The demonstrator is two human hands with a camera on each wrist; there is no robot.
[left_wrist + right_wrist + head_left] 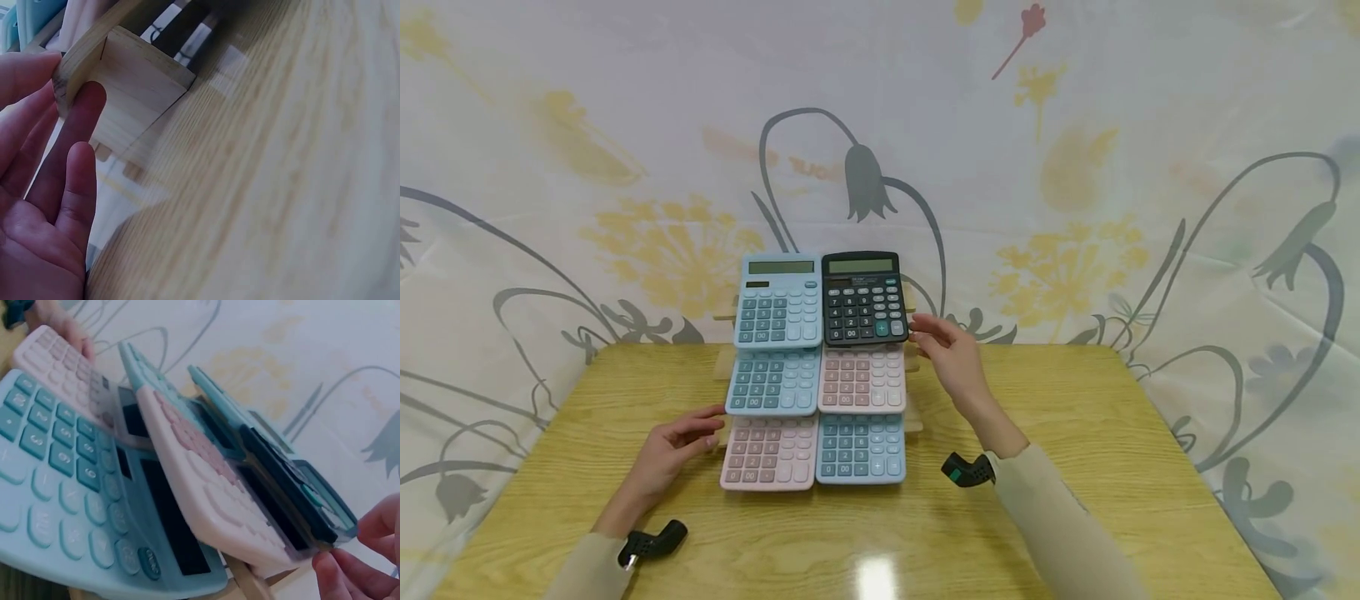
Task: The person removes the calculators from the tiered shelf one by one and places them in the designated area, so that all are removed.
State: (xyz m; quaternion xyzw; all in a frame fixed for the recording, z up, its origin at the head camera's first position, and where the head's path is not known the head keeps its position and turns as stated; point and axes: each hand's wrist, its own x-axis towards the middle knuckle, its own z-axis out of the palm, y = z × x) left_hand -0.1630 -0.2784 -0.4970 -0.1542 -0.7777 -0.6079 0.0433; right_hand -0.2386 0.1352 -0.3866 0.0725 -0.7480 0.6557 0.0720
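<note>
Six desk calculators stand tilted in rows on a pale wooden rack. The top row has a light blue calculator and a black calculator. Below come a blue calculator and a pink calculator, then a pink calculator and a blue calculator. My left hand pinches the end of a slat at the rack's left side. With bent fingers apart, my right hand touches the right edge of the black calculator; its exact contact is partly hidden.
The rack stands on a yellow wood-grain table. Behind it hangs a pale flower-patterned cloth. Black wrist devices sit on the left wrist and the right wrist, at the cream sleeves.
</note>
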